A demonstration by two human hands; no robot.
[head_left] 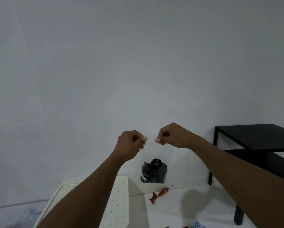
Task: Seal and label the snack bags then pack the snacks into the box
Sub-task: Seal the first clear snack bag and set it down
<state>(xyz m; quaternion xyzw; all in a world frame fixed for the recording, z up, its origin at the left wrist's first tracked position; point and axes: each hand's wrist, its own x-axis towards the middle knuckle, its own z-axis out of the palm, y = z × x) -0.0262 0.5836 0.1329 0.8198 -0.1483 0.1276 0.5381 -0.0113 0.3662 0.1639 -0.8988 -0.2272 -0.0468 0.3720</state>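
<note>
White perforated tray (pixel 119 203) sits at the worktop (pixel 187 203) left, partly under the left forearm. Left hand (pixel 129 145) and right hand (pixel 172 137) are raised, fingers (pixel 144 138) curled, each pinching a top corner of the clear snack bag (pixel 154 173). The bag hangs between them above the worktop's back edge (dark snacks at the bottom, black round label (pixel 156 163) on front). Red wrappers (pixel 159 195) lie below it. Black stand (pixel 253 137) at right.
</note>
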